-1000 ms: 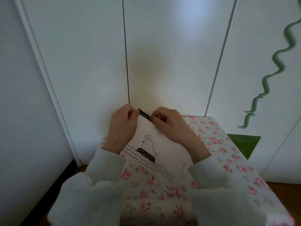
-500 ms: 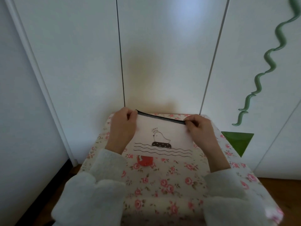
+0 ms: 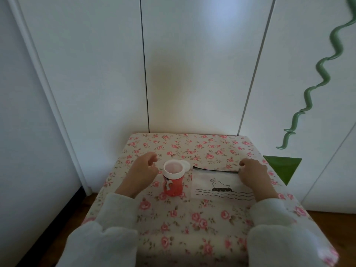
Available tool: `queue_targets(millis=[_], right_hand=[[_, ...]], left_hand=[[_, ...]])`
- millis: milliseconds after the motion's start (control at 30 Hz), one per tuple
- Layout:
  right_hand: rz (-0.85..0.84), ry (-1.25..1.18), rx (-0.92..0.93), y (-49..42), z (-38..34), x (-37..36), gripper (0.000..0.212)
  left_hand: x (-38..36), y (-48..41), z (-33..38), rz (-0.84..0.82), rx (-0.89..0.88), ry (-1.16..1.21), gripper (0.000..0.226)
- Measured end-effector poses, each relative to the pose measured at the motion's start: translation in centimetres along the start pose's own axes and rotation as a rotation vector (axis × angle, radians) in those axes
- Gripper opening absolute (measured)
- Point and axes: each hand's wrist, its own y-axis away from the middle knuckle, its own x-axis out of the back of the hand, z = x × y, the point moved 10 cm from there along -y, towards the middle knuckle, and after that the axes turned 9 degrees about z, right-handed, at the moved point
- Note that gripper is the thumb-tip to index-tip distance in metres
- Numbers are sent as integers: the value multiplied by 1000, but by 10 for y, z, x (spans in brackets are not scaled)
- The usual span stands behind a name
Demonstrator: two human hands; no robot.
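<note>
A white zip pouch (image 3: 215, 183) with a bird drawing and a dark zipper along its far edge lies flat on the floral-covered table (image 3: 188, 224). My right hand (image 3: 253, 175) rests at the pouch's far right corner, fingers curled at the zipper end. A red cup (image 3: 173, 180) with a white rim stands upright to the left of the pouch, its white flip lid open behind it. My left hand (image 3: 142, 174) hovers just left of the cup with loosely curled fingers, holding nothing.
White cabinet doors (image 3: 192, 64) rise right behind the table. A green wavy decoration (image 3: 316, 87) and a green triangle (image 3: 283, 168) sit on the doors at right. Wooden floor (image 3: 327, 224) shows on both sides of the table.
The pouch has come down from being held up by both hands to lying flat at the right. My left hand let go and moved left beside the cup, which now shows fully.
</note>
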Motion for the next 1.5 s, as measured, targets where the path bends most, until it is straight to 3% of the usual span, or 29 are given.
queue_targets(millis=[100, 167, 233, 300, 333, 467, 600, 733, 800, 1000, 1200, 1500], right_hand=[[54, 8, 150, 8, -46, 5, 23], [-4, -122, 248, 19, -93, -4, 21], [-116, -172, 292, 31, -130, -25, 33], [-188, -86, 366, 40, -156, -45, 24], [-205, -17, 401, 44, -162, -54, 11], [-165, 54, 454, 40, -167, -69, 20], [-141, -259, 439, 39, -170, -57, 25], [-84, -693, 406, 46, -171, -12, 14], [-72, -789, 439, 60, -174, 9, 15], [-120, -576, 728, 111, -189, 15, 22], [77, -530, 902, 125, -177, 14, 30], [200, -391, 944, 143, -173, 0, 42]], left_hand=[[-27, 14, -8, -298, -4, 84, 77], [-37, 23, -2, -396, -37, 181, 76], [-39, 26, 7, -376, -72, 256, 59], [-37, 27, 13, -321, -103, 298, 53], [-36, 27, 14, -298, -115, 306, 51], [-31, 28, 15, -223, -149, 296, 50], [-31, 28, 16, -207, -174, 290, 47], [-32, 27, 15, -207, -177, 295, 40], [-32, 27, 14, -201, -173, 291, 35], [-32, 26, 13, -194, -169, 329, 28], [-32, 27, 15, -200, -202, 342, 26], [-36, 22, 9, -180, -207, 340, 30]])
